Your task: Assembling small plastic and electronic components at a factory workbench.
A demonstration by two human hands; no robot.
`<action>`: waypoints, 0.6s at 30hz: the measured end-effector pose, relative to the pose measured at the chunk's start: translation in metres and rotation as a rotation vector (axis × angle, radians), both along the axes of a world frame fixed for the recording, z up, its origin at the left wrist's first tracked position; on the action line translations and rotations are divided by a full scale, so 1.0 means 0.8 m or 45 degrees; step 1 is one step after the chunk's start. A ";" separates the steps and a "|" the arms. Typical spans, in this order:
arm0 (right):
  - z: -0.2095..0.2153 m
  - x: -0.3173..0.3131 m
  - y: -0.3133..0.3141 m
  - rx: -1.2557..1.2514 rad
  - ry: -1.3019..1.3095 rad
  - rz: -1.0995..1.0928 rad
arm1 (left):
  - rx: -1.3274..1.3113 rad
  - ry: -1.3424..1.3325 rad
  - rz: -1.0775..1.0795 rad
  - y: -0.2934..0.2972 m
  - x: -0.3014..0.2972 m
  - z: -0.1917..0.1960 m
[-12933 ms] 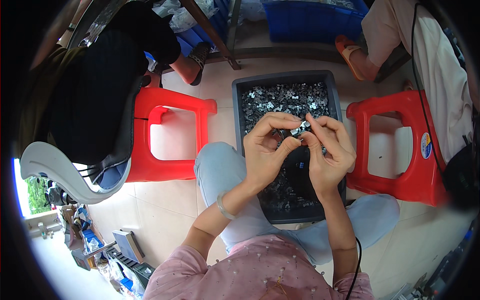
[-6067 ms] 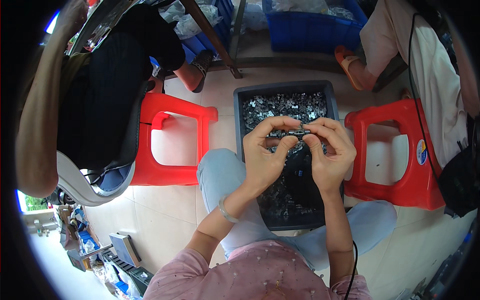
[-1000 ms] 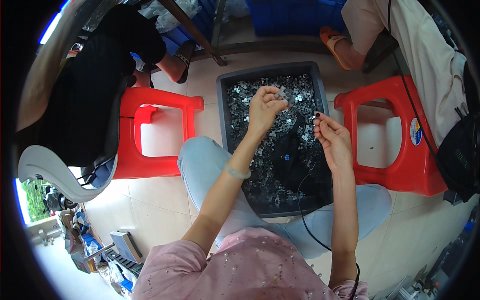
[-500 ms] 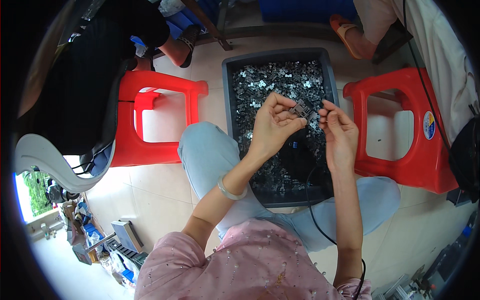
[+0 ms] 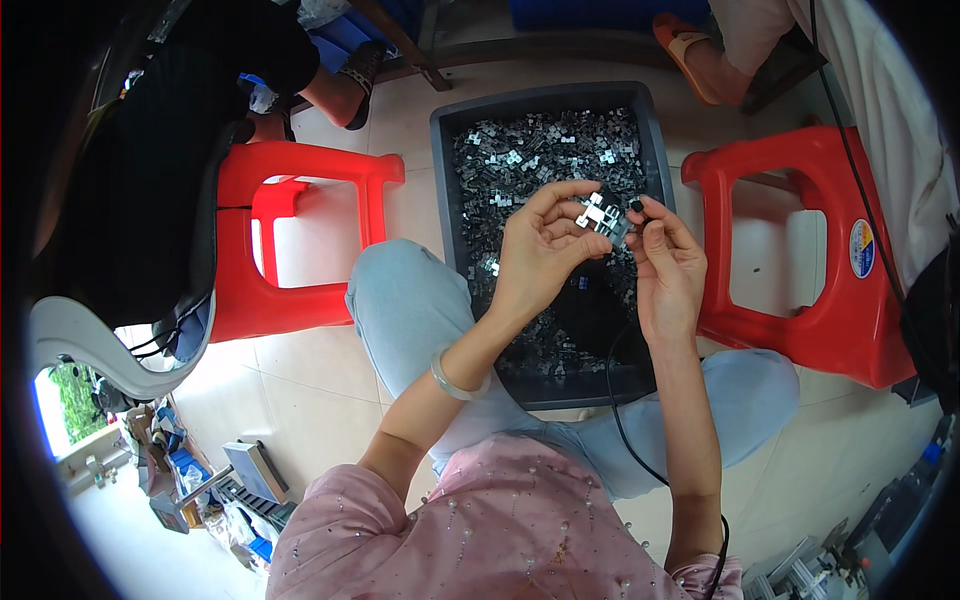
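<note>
Between the two hands sits a small silvery metal part (image 5: 597, 215) with stepped, blocky edges. The left hand (image 5: 540, 250) pinches it at the fingertips; the right hand (image 5: 668, 268) closes beside it, holding a thin black cable (image 5: 615, 400). Below both lies a grey tray (image 5: 448, 200) of similar parts.

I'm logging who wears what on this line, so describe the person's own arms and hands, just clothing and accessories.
Both forearms are bare. The left hand has a pale translucent bangle at its wrist; the right hand wears nothing visible. Short pink sleeves dotted with small pearly beads cover the upper arms. No gloves. A thin black cable runs along the right forearm.
</note>
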State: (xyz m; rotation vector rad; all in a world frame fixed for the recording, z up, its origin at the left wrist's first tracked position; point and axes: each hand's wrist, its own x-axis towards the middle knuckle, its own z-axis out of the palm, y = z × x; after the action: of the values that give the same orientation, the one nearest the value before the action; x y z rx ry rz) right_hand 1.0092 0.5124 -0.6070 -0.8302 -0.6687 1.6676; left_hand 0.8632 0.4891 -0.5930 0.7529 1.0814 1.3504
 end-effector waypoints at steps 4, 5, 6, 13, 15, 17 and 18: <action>0.000 0.006 0.005 0.048 -0.012 0.021 | -0.010 0.202 -0.078 0.000 0.001 -0.006; 0.001 0.007 0.005 0.082 -0.042 0.039 | -0.023 0.302 -0.156 0.000 0.000 -0.007; 0.002 0.008 0.006 0.080 -0.042 0.037 | -0.025 0.302 -0.158 -0.001 0.001 -0.006; 0.014 0.004 0.002 0.137 -0.225 0.086 | -0.029 0.319 -0.373 -0.004 0.001 -0.011; 0.014 0.003 0.002 0.134 -0.237 0.092 | -0.025 0.229 -0.343 -0.004 0.002 -0.010; 0.015 0.003 0.003 0.151 -0.278 0.076 | -0.069 0.181 -0.358 -0.004 0.001 -0.008; 0.015 0.004 0.003 0.153 -0.278 0.074 | -0.067 0.181 -0.360 -0.004 0.001 -0.006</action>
State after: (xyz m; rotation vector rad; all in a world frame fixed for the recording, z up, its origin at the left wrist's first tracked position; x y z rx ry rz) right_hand 1.0123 0.5149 -0.5950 -0.9213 -0.9421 1.5844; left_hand 0.8640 0.4862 -0.5981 0.9360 1.0719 1.0378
